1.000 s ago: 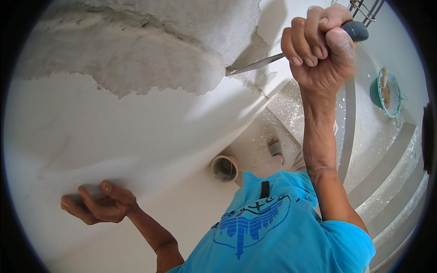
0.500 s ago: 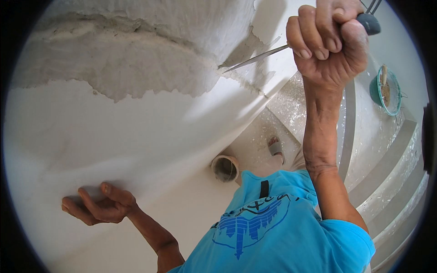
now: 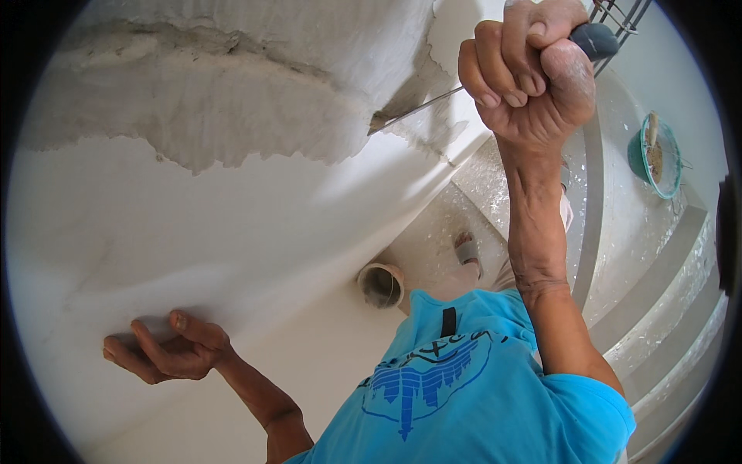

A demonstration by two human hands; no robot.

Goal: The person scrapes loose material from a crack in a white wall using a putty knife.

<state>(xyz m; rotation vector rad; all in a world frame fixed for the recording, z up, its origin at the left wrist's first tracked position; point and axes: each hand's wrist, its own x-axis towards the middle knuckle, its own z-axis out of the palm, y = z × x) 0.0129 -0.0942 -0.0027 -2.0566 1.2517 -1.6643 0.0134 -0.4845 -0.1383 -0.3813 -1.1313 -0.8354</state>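
Observation:
My right hand [image 3: 533, 73] is raised at the upper right, closed round the dark rounded handle of a putty knife [image 3: 421, 108]. Its thin metal blade shows nearly edge-on. The tip touches, or almost touches, the wall at the lower right end of a rough grey plaster patch [image 3: 255, 108]. A small brownish spot shows at the blade's tip. At the lower left, my left hand [image 3: 166, 348] holds nothing. Its fingers are loosely bent and apart, against or very close to the smooth white wall [image 3: 232, 216].
A bucket [image 3: 381, 285] stands on the floor by the wall. Curved steps [image 3: 657, 278] spattered with white flecks run down the right side. A green basin [image 3: 655, 157] with a tool in it sits on them. Thin metal rods [image 3: 622, 39] rise beyond my right hand.
My right hand has moved left with the putty knife, and its tip has shifted slightly left and down. The blade looks thinner, turned more edge-on. My left hand has hardly moved.

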